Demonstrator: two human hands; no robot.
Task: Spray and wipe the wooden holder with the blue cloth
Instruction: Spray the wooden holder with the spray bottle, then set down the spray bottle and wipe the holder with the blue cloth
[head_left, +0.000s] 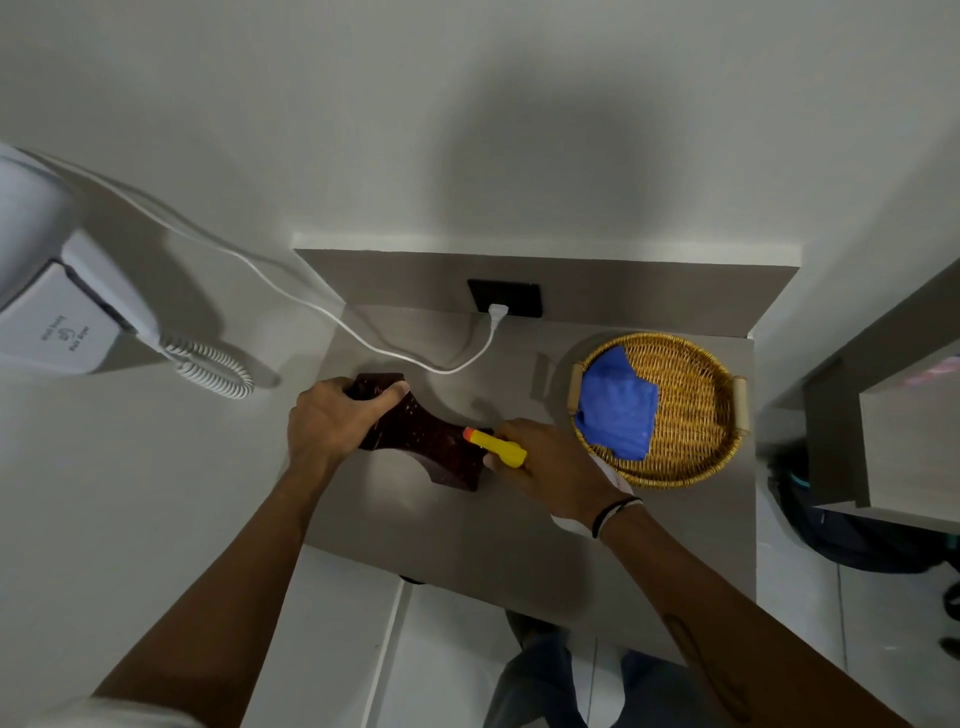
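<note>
Head view, left hand (332, 421) gripping wooden holder (426, 441), shelf (467, 540) front bare.

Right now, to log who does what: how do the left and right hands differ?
The left hand grips the far end of the dark wooden holder; the right hand holds a spray bottle with a yellow nozzle aimed at the holder. The right wrist wears dark bands; the left is bare. Both are closed on something above the counter.

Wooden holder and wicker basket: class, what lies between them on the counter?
In the head view, the right hand gripping the yellow spray nozzle sits between the wooden holder and the wicker basket.
</note>
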